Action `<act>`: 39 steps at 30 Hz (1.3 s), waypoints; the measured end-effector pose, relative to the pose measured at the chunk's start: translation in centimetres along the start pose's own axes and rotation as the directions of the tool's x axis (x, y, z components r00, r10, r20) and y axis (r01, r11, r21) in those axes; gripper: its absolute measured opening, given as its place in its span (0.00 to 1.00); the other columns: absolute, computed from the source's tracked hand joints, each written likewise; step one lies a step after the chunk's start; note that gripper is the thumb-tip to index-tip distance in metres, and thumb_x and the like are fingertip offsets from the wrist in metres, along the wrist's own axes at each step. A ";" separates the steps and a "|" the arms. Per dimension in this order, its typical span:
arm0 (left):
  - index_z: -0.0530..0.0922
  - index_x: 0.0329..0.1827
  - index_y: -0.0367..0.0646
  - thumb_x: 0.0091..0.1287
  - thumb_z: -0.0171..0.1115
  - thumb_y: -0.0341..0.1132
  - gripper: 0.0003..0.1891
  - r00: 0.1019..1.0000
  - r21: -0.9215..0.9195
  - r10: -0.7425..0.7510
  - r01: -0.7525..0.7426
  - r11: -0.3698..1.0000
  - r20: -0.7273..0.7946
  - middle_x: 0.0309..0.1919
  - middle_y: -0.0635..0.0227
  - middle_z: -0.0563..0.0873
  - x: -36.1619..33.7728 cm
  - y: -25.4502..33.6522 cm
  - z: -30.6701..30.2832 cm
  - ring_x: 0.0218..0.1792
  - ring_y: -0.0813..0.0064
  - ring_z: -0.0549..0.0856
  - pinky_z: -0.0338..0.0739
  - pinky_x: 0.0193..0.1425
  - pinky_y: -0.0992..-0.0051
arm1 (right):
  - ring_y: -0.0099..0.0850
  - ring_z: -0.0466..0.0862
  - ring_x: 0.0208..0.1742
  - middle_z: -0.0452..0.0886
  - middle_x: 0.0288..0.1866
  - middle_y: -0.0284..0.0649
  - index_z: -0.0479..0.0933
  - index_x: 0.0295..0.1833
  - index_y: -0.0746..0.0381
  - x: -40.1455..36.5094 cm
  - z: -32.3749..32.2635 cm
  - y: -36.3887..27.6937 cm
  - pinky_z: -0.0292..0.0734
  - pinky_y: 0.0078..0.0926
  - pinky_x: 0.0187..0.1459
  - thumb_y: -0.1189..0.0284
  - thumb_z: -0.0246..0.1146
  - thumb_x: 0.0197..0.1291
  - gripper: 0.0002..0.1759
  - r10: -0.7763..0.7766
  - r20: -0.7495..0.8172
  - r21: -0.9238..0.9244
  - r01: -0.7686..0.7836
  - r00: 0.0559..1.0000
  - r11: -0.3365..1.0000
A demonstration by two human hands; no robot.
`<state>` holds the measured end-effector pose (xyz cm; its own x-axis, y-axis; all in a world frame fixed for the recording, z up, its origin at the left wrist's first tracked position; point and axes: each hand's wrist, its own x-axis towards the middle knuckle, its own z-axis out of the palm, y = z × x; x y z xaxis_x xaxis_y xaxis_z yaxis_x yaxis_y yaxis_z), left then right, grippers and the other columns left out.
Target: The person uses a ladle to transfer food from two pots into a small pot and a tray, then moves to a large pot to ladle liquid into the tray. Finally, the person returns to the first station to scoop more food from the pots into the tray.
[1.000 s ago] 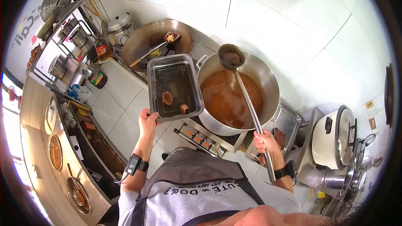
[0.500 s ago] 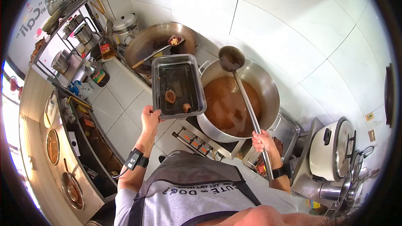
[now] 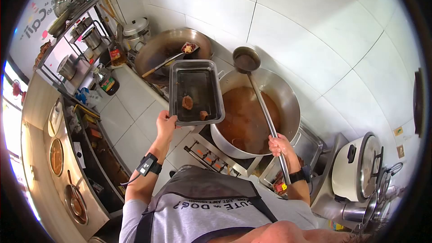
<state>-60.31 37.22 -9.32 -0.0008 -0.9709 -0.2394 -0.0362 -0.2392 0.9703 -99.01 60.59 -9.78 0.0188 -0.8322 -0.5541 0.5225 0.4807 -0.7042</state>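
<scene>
My left hand (image 3: 166,123) grips the near-left corner of a rectangular metal tray (image 3: 173,92). Two brown pieces of food, one larger (image 3: 187,102) and one smaller (image 3: 204,115), lie in it with some dark liquid. The tray is level beside the big stockpot (image 3: 291,99), its right side overlapping the pot's rim. Brown broth (image 3: 245,112) fills part of the pot. My right hand (image 3: 281,145) is wrapped round the long handle of a ladle (image 3: 265,112). The ladle's round bowl (image 3: 246,59) is up over the pot's far rim; what is inside it is hard to make out.
Behind the tray sits a large wok (image 3: 204,45), with a spatula (image 3: 166,63) across it bearing chopped seasonings. A lidded white cooker (image 3: 353,166) stands at right. Bottles (image 3: 107,83) and a metal rack (image 3: 67,45) are at left. Burner knobs (image 3: 209,158) show below the pot.
The tray has shifted slightly right, further over the pot's edge. The ladle bowl has risen slightly toward the wall, and its dark liquid shows less. Both hands keep their grip.
</scene>
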 end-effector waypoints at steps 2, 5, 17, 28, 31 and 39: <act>0.70 0.34 0.39 0.59 0.58 0.23 0.06 1.000 0.034 0.020 -0.021 0.999 0.007 0.27 0.66 0.76 0.8 -0.6 0.3 0.24 0.74 0.81 0.83 0.26 0.73 | 0.16 0.59 0.08 0.59 0.13 0.25 0.64 0.29 0.55 1.0 -0.2 -0.3 0.54 0.17 0.08 0.68 0.59 0.64 0.13 -0.007 0.024 -0.004 0.007 1.000 1.000; 0.69 0.34 0.38 0.58 0.58 0.22 0.06 1.000 0.036 0.014 -0.014 0.999 -0.007 0.27 0.65 0.76 1.7 -0.8 1.0 0.24 0.73 0.81 0.84 0.26 0.72 | 0.16 0.59 0.08 0.58 0.12 0.25 0.63 0.27 0.55 1.6 0.9 -0.6 0.55 0.17 0.07 0.67 0.58 0.64 0.14 -0.033 -0.042 -0.040 0.031 0.999 0.999; 0.69 0.35 0.36 0.57 0.59 0.22 0.07 0.999 0.189 0.049 -0.047 0.981 -0.004 0.27 0.66 0.73 5.8 -3.6 4.4 0.25 0.71 0.80 0.83 0.25 0.70 | 0.15 0.59 0.10 0.60 0.14 0.26 0.67 0.32 0.56 -9.9 7.3 -5.6 0.54 0.16 0.09 0.71 0.58 0.62 0.08 0.063 -0.026 -0.048 -0.064 0.998 0.997; 0.73 0.41 0.35 0.56 0.60 0.24 0.10 0.995 0.001 -0.079 0.079 0.997 0.060 0.30 0.63 0.76 5.8 -2.6 0.9 0.25 0.71 0.80 0.78 0.23 0.71 | 0.16 0.61 0.11 0.63 0.19 0.31 0.67 0.39 0.62 -16.6 22.3 -7.0 0.54 0.18 0.09 0.76 0.56 0.59 0.05 0.177 -0.154 -0.172 -0.202 0.972 0.964; 0.74 0.34 0.34 0.53 0.59 0.23 0.06 0.999 -0.164 -0.040 0.037 0.986 -0.020 0.24 0.64 0.78 7.3 -2.4 -3.7 0.24 0.71 0.82 0.82 0.22 0.69 | 0.17 0.60 0.11 0.63 0.19 0.32 0.65 0.39 0.62 -15.0 27.1 -6.5 0.55 0.18 0.10 0.76 0.55 0.60 0.05 0.221 -0.136 -0.243 -0.249 0.966 0.938; 0.73 0.36 0.32 0.52 0.58 0.22 0.08 0.935 -0.035 0.067 -0.084 0.996 -0.349 0.29 0.61 0.79 8.7 3.8 -25.8 0.30 0.68 0.83 0.84 0.29 0.67 | 0.18 0.60 0.11 0.66 0.17 0.36 0.66 0.42 0.63 -3.3 36.6 -5.4 0.53 0.19 0.11 0.74 0.57 0.56 0.09 0.250 0.212 -0.613 -0.071 0.945 0.787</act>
<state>-34.72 27.65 -6.81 0.3458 -0.9267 -0.1469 -0.0014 -0.1571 0.9876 -70.65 50.64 12.14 0.3287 -0.7245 -0.6058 -0.1128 0.6067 -0.7869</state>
